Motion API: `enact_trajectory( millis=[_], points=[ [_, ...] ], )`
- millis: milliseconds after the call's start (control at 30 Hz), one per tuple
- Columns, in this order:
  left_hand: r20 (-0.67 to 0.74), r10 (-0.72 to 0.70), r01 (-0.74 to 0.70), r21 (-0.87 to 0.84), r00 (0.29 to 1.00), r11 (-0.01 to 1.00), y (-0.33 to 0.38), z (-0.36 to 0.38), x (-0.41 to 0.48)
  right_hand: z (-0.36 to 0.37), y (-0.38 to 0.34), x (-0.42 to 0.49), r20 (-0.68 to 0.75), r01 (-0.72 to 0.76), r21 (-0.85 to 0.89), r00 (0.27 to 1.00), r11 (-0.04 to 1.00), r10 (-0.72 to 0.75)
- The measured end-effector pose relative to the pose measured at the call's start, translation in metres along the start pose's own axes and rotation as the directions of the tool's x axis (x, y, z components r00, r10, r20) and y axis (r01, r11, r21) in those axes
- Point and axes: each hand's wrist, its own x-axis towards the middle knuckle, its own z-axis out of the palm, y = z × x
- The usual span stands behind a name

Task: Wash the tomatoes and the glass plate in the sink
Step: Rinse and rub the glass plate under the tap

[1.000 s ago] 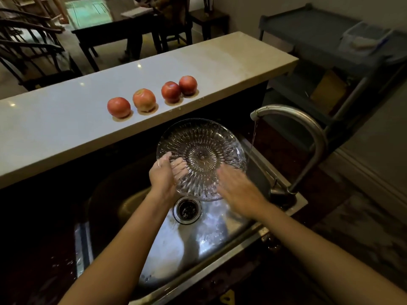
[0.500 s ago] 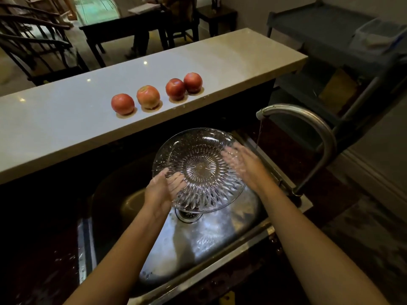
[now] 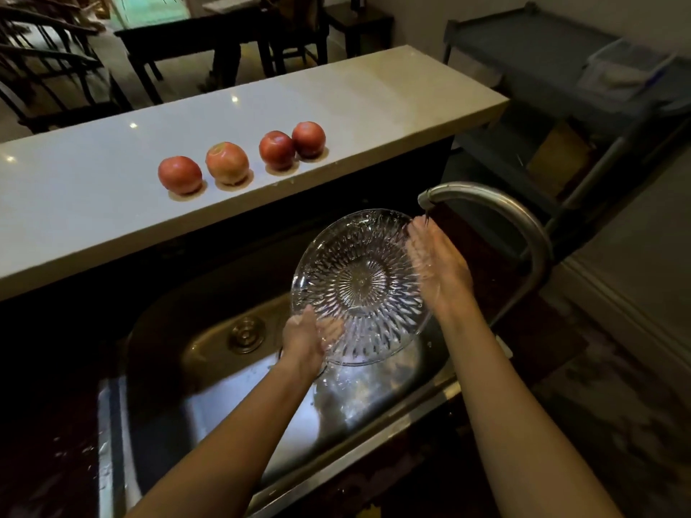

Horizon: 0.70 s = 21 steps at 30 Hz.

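A cut-glass plate (image 3: 361, 284) hangs tilted over the steel sink (image 3: 209, 401). My left hand (image 3: 304, 340) grips its near-left rim, fingers showing through the glass. My right hand (image 3: 435, 261) lies flat and open against the plate's right rim, right under the curved tap (image 3: 497, 209), with a thin stream of water falling on the fingertips. Several red tomatoes sit in a row on the white counter (image 3: 93, 214) behind the sink: one at the left (image 3: 180, 174), a paler one (image 3: 227, 163), and a touching pair (image 3: 277, 149) (image 3: 308, 139).
A round overflow fitting (image 3: 246, 333) shows on the sink's back wall. The dark worktop to the left is wet. A grey cart (image 3: 553, 65) with a plastic tub (image 3: 624, 71) stands at the right. Dark tables and chairs are beyond the counter.
My right hand has slid from the plate's near edge up along its right rim to under the tap. The plate has shifted right toward the spout, still held by my left hand.
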Motion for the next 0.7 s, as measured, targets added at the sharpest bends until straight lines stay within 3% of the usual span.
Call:
enact_trajectory(
  millis=[133, 267, 400, 467, 567, 633, 700],
  points=[
    [0.032, -0.074, 0.074, 0.0, 0.997, 0.997, -0.009, 0.025, -0.005, 0.006, 0.0, -0.007, 0.129, -0.062, 0.097, 0.99, 0.993, 0.049],
    [0.044, -0.123, 0.124, -0.016, 0.991, 0.992, -0.007, 0.027, 0.003, 0.006, 0.03, -0.029, 0.223, -0.156, -0.064, 0.961, 0.986, 0.166],
    [0.007, -0.091, 0.09, 0.047, 0.996, 0.995, -0.015, 0.024, 0.001, 0.008, 0.007, -0.012, 0.076, -0.183, 0.038, 0.981, 0.982, 0.179],
    [-0.004, -0.108, 0.108, 0.064, 0.994, 0.992, -0.024, 0.025, -0.004, 0.008, 0.001, 0.001, 0.05, -0.149, 0.0, 0.988, 0.989, 0.149],
    [-0.003, -0.166, 0.166, 0.027, 0.986, 0.986, -0.025, 0.037, -0.005, 0.009, 0.027, -0.009, 0.227, -0.104, -0.206, 0.962, 0.973, 0.151],
    [-0.024, -0.175, 0.175, -0.007, 0.984, 0.985, -0.021, 0.045, -0.003, 0.007, 0.036, -0.027, 0.259, 0.002, -0.41, 0.959, 0.912, 0.114],
    [-0.014, -0.194, 0.193, -0.056, 0.981, 0.98, -0.013, 0.052, 0.0, 0.007, 0.049, -0.034, 0.215, -0.04, -0.435, 0.966, 0.9, 0.146]
  ],
)
